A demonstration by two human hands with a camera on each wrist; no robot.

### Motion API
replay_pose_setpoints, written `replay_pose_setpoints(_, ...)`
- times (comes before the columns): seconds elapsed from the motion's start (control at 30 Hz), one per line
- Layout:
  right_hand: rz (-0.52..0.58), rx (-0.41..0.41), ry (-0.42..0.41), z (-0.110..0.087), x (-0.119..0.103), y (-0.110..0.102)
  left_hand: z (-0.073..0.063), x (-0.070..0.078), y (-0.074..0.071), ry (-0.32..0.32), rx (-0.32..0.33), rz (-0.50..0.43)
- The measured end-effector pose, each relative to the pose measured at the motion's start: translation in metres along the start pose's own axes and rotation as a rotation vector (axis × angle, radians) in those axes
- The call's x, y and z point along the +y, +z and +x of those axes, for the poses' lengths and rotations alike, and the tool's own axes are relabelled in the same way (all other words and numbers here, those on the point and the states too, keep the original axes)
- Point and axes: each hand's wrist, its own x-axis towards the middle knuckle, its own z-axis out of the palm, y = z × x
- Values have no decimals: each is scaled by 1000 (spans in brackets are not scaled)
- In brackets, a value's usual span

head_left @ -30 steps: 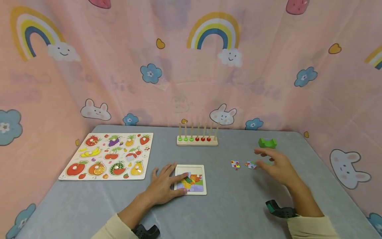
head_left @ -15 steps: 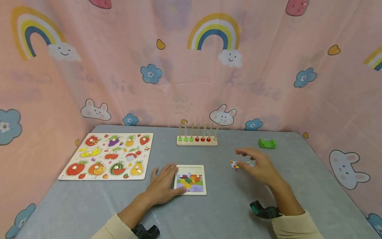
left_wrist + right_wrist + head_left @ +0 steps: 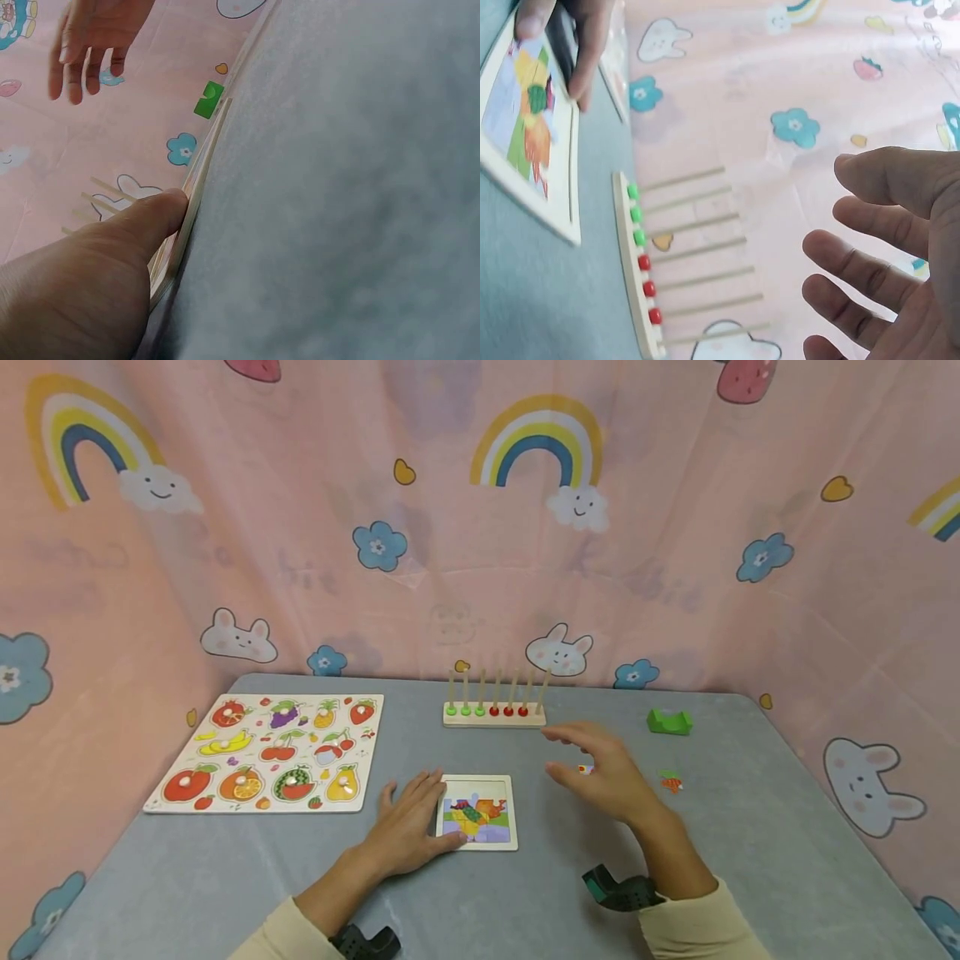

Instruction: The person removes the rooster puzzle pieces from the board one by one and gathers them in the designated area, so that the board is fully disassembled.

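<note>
A small jigsaw puzzle in a pale wooden frame [image 3: 514,814] lies on the table, its lower part filled with a colourful bird picture and its upper strip bare. My left hand [image 3: 408,827] rests on the frame's left side, fingers extended and thumb on the lower edge. In the left wrist view the thumb [image 3: 154,217] lies across the frame's edge. My right hand [image 3: 603,772] hovers right of the puzzle with fingers spread; the right wrist view shows nothing between them. One loose puzzle piece [image 3: 585,769] is mostly hidden behind this hand. Another piece [image 3: 671,782] lies farther right.
A large fruit peg board [image 3: 360,793] lies on the left. Behind the puzzle stands a wooden peg rack [image 3: 495,718] with green and red beads on thin upright rods. A green curved block [image 3: 670,722] sits at the back right. A pink printed curtain surrounds the table.
My right hand has moved left from beside the green block toward the puzzle, uncovering the far-right piece. My left index finger has drawn back off the picture.
</note>
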Motion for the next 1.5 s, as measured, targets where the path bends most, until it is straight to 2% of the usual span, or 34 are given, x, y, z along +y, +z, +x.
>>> replay_pose_setpoints(0.2, 62, -30, -51, 7, -12, 19, 0, 0, 0, 0, 10, -13)
replay_pose_setpoints(0.4, 106, -48, -33, 12, -19, 39, 1, -1, 1, 10, 32, -12)
replay_pose_setpoints(0.7, 101, -66, -44, 14, -16, 73, 1, -1, 2, 14, 44, 0)
replay_pose_setpoints(0.87, 108, -79, -27, 11, -9, 90, 1, -1, 1, 36, 61, 2)
replay_pose_setpoints(1.13, 109, -125, 30, 6, -5, 107, 1, -2, 1, 46, 55, 6)
replay_pose_setpoints(1.5, 54, -219, 45, 1, 0, 123, 1, -1, 0, 49, 54, 11)
